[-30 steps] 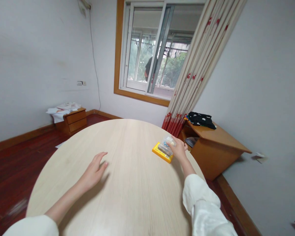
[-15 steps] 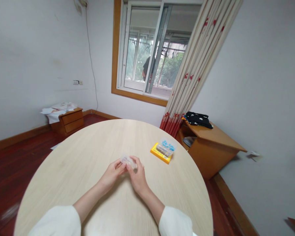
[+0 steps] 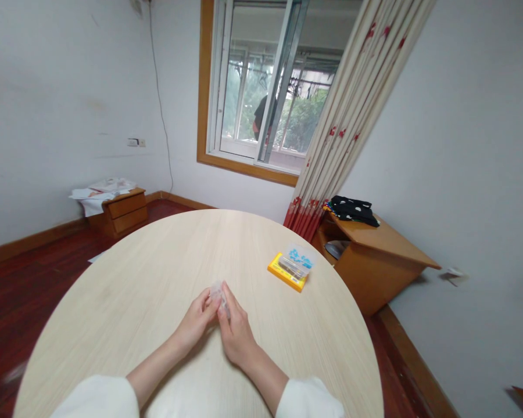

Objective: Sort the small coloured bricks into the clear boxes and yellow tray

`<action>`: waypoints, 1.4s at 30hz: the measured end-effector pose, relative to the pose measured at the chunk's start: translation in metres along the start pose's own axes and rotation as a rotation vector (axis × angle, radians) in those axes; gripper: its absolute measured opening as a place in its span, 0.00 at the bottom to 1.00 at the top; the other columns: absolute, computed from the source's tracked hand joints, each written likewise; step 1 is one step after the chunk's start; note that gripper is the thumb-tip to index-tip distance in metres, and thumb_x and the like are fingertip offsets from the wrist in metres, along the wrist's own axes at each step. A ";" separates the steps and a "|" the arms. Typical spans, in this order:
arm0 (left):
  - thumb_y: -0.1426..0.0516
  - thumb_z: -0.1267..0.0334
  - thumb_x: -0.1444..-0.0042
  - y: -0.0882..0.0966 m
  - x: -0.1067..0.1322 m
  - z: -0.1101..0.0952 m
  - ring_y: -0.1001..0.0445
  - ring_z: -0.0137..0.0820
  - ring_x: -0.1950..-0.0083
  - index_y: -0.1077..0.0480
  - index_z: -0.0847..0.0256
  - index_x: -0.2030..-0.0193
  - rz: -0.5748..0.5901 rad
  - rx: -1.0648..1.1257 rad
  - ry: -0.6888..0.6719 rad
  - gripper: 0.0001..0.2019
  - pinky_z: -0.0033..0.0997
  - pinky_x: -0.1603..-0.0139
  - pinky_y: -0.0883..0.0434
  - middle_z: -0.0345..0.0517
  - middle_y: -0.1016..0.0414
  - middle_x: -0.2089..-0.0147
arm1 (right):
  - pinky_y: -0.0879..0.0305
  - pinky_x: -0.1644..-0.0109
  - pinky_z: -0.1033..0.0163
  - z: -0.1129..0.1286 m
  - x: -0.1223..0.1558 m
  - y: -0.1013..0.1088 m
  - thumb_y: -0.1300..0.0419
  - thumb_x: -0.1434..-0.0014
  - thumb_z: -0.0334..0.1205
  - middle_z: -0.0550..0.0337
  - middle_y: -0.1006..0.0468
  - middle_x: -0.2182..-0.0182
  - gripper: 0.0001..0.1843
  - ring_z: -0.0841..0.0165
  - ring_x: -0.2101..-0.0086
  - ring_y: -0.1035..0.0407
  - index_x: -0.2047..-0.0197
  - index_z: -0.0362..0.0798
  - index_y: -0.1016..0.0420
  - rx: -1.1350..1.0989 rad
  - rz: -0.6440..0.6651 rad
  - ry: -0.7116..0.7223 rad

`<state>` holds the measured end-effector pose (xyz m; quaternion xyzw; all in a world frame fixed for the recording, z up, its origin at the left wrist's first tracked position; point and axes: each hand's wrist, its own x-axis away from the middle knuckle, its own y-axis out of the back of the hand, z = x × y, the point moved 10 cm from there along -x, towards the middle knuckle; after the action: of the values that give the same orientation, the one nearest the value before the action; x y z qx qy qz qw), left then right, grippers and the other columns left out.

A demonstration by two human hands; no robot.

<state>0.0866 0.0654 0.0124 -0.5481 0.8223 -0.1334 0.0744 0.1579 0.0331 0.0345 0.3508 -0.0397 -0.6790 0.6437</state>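
Between my two hands is a small clear plastic piece [image 3: 218, 288], whitish and see-through; its exact kind is too blurred to tell. My left hand [image 3: 199, 313] grips it from the left, thumb on top. From the right, my right hand [image 3: 235, 330] closes on it with fingers and thumb. Both hands are over the pale round table [image 3: 126, 296], and they cover much of the piece. Farther off to the right, a yellow box [image 3: 287, 280] lies flat, with an open clear case [image 3: 295, 264] on it. Blue marks show on the case's raised lid, and dark thin items lie inside.
Beyond the table's right edge stands a wooden desk [image 3: 375, 261] with folded black spotted cloth [image 3: 353, 210] on top. A small drawer cabinet [image 3: 128, 213] bearing papers is at the left. A curtain [image 3: 326, 151] hangs by the window, behind which a person [image 3: 260, 118] is partly visible.
My right hand has turned more upright and moved slightly left, closer to my left hand. The clear piece has turned with it and is more covered. The box and case stay put.
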 end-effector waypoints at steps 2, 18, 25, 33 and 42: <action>0.39 0.42 0.58 0.000 0.000 -0.004 0.29 0.36 0.56 0.31 0.63 0.56 0.004 -0.038 -0.026 0.29 0.31 0.57 0.32 0.50 0.26 0.58 | 0.47 0.37 0.53 0.002 0.000 0.001 0.57 0.35 0.42 0.48 0.42 0.39 0.26 0.64 0.40 0.47 0.35 0.43 0.49 0.011 0.008 0.030; 0.40 0.41 0.58 0.003 -0.002 -0.001 0.30 0.32 0.62 0.32 0.64 0.65 0.006 -0.097 -0.020 0.26 0.31 0.59 0.32 0.44 0.28 0.67 | 0.37 0.43 0.53 0.012 -0.001 0.005 0.55 0.36 0.38 0.46 0.32 0.45 0.25 0.62 0.46 0.35 0.37 0.43 0.46 0.073 0.002 0.105; 0.41 0.41 0.55 -0.008 0.001 -0.001 0.29 0.36 0.58 0.30 0.65 0.57 0.101 -0.094 -0.023 0.28 0.34 0.56 0.32 0.52 0.26 0.59 | 0.29 0.56 0.59 -0.010 -0.004 0.024 0.60 0.36 0.38 0.50 0.22 0.60 0.21 0.64 0.60 0.26 0.42 0.43 0.41 0.060 -0.091 -0.026; 0.42 0.47 0.51 -0.002 -0.002 -0.014 0.35 0.40 0.42 0.34 0.62 0.45 0.138 -0.233 -0.130 0.29 0.40 0.40 0.41 0.55 0.32 0.44 | 0.31 0.55 0.60 -0.013 -0.005 0.031 0.54 0.40 0.34 0.54 0.22 0.60 0.15 0.67 0.60 0.27 0.50 0.47 0.35 -0.028 -0.089 -0.043; 0.41 0.59 0.49 -0.011 0.005 -0.006 0.34 0.39 0.44 0.40 0.59 0.39 0.364 -0.499 -0.167 0.29 0.45 0.39 0.44 0.56 0.32 0.46 | 0.31 0.62 0.62 -0.047 -0.006 0.039 0.53 0.51 0.28 0.61 0.24 0.73 0.12 0.68 0.69 0.28 0.67 0.47 0.31 -0.126 -0.064 -0.155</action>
<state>0.0924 0.0578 0.0211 -0.4024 0.9053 0.1335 0.0274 0.2150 0.0505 0.0212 0.2572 -0.0354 -0.7256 0.6372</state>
